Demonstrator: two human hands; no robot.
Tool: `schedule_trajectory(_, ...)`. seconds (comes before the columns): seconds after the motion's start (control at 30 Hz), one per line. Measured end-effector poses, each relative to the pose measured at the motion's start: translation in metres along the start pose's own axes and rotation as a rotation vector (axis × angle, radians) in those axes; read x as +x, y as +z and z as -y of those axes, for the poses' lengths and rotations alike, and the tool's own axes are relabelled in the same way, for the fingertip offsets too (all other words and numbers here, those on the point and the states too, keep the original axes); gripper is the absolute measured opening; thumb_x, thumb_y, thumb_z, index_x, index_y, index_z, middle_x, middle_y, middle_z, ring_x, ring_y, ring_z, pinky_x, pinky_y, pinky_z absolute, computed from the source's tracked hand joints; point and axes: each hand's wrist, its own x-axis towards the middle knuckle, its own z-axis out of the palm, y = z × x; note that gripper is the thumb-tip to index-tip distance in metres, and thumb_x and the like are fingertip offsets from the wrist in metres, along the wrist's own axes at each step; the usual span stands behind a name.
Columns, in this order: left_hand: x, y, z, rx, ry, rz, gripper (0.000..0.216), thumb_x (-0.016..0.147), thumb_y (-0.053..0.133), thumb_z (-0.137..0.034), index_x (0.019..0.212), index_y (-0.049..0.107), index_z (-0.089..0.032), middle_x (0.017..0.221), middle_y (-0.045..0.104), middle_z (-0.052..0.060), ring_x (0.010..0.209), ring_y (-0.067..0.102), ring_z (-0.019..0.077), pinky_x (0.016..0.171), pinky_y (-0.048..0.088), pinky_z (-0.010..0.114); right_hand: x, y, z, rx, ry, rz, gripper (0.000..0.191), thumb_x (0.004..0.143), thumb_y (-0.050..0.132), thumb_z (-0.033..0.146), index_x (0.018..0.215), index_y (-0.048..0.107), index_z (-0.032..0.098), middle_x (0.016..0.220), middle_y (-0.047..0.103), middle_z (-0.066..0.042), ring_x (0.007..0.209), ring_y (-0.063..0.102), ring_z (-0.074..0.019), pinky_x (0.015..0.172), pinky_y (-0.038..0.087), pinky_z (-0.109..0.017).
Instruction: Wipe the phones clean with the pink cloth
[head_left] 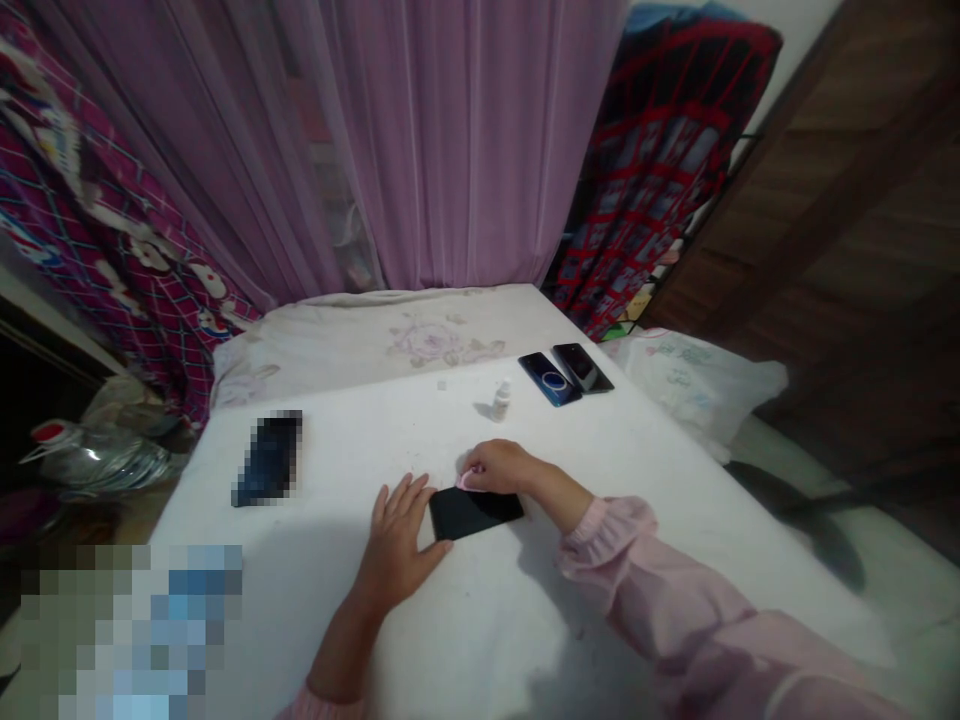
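A dark phone (480, 515) lies flat on the white-covered table, turned lengthwise from left to right. My left hand (397, 540) rests open at its left end, with the thumb along the near edge and the other fingers spread on the cloth beyond. My right hand (495, 468) is closed on a small pink-and-white cloth (471, 480), pressed near the far edge of the phone. The folds of this cloth are partly hidden by my fingers. Beyond my right hand stands a small white bottle (502, 401), upright.
Two more phones, one blue (550, 379) and one dark (583, 368), lie at the table's far right. A blurred dark object (270, 458) is at the left. A white plastic bag (690, 375) sits past the right edge; a large clear bottle (105, 460) is off the left edge.
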Motion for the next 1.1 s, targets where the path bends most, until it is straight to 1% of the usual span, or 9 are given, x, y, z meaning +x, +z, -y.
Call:
schedule_trajectory(0.17, 0.002, 0.003, 0.002, 0.018, -0.022, 0.014, 0.057, 0.079, 0.067, -0.040, 0.131, 0.052, -0.022, 0.148, 0.048, 0.011, 0.141, 0.036, 0.0327, 0.117, 0.020, 0.058, -0.023, -0.001, -0.040, 0.012, 0.069, -0.057, 0.024, 0.083, 0.062, 0.034, 0.101, 0.078, 0.029, 0.099, 0.076, -0.002, 0.092, 0.068, -0.0201, 0.071, 0.042, -0.024)
schedule_trajectory(0.27, 0.003, 0.004, 0.003, 0.018, -0.042, 0.021, 0.058, 0.078, 0.068, -0.040, 0.131, 0.051, -0.023, 0.148, 0.048, 0.010, 0.142, 0.036, 0.0315, 0.118, 0.020, 0.057, -0.038, 0.008, -0.052, 0.038, 0.157, -0.130, 0.026, 0.087, 0.058, 0.036, 0.102, 0.077, 0.028, 0.101, 0.076, -0.002, 0.092, 0.068, -0.0192, 0.070, 0.043, -0.023)
schedule_trajectory(0.43, 0.006, 0.005, -0.004, 0.032, -0.101, -0.001, 0.055, 0.076, 0.070, -0.042, 0.124, 0.053, -0.021, 0.147, 0.049, 0.011, 0.142, 0.036, 0.0305, 0.119, 0.018, 0.056, -0.042, 0.033, -0.040, 0.094, 0.335, -0.288, 0.037, 0.097, 0.041, 0.038, 0.114, 0.072, 0.025, 0.110, 0.074, -0.004, 0.098, 0.067, -0.0172, 0.075, 0.044, -0.022)
schedule_trajectory(0.5, 0.006, 0.005, -0.009, 0.041, -0.137, -0.019, 0.053, 0.075, 0.072, -0.043, 0.120, 0.054, -0.020, 0.147, 0.049, 0.012, 0.142, 0.036, 0.0309, 0.119, 0.018, 0.057, -0.034, 0.035, -0.031, 0.103, 0.388, -0.322, 0.038, 0.097, 0.040, 0.039, 0.109, 0.074, 0.025, 0.107, 0.074, -0.006, 0.098, 0.067, -0.0187, 0.075, 0.044, -0.024)
schedule_trajectory(0.6, 0.007, 0.005, -0.016, 0.045, -0.195, -0.039, 0.052, 0.074, 0.073, -0.043, 0.117, 0.054, -0.019, 0.146, 0.050, 0.013, 0.141, 0.037, 0.0317, 0.118, 0.017, 0.057, -0.022, 0.030, -0.024, 0.105, 0.440, -0.338, 0.034, 0.093, 0.048, 0.041, 0.096, 0.077, 0.023, 0.103, 0.075, -0.009, 0.096, 0.067, -0.0214, 0.074, 0.044, -0.026)
schedule_trajectory(0.77, 0.007, 0.007, -0.022, 0.053, -0.234, -0.081, 0.049, 0.073, 0.074, -0.040, 0.114, 0.056, -0.020, 0.144, 0.052, 0.014, 0.140, 0.039, 0.0323, 0.118, 0.018, 0.058, -0.033, 0.027, -0.029, 0.119, 0.458, -0.340, 0.031, 0.090, 0.052, 0.041, 0.090, 0.078, 0.024, 0.097, 0.076, -0.008, 0.092, 0.068, -0.0220, 0.069, 0.043, -0.027)
schedule_trajectory(0.9, 0.005, 0.012, -0.025, 0.093, -0.260, -0.141, 0.050, 0.072, 0.075, -0.041, 0.112, 0.056, -0.018, 0.141, 0.054, 0.017, 0.138, 0.041, 0.0347, 0.116, 0.022, 0.060, -0.052, 0.043, -0.033, 0.148, 0.471, -0.360, 0.034, 0.093, 0.047, 0.041, 0.094, 0.077, 0.027, 0.096, 0.076, -0.006, 0.090, 0.069, -0.0205, 0.067, 0.041, -0.025)
schedule_trajectory(1.0, 0.001, 0.018, -0.035, 0.133, -0.291, -0.214, 0.050, 0.071, 0.077, -0.048, 0.106, 0.059, -0.017, 0.138, 0.056, 0.020, 0.135, 0.043, 0.0392, 0.113, 0.023, 0.065, -0.055, 0.054, -0.032, 0.201, 0.472, -0.410, 0.036, 0.095, 0.043, 0.042, 0.103, 0.076, 0.028, 0.102, 0.076, -0.005, 0.094, 0.069, -0.0200, 0.069, 0.042, -0.025)
schedule_trajectory(1.1, -0.005, 0.022, -0.053, 0.116, -0.199, -0.213, 0.044, 0.071, 0.079, -0.050, 0.097, 0.060, -0.020, 0.136, 0.058, 0.018, 0.134, 0.044, 0.0404, 0.112, 0.021, 0.068, -0.044, 0.055, -0.032, 0.245, 0.444, -0.431, 0.036, 0.095, 0.044, 0.040, 0.107, 0.075, 0.026, 0.107, 0.075, -0.005, 0.097, 0.068, -0.0200, 0.072, 0.043, -0.025)
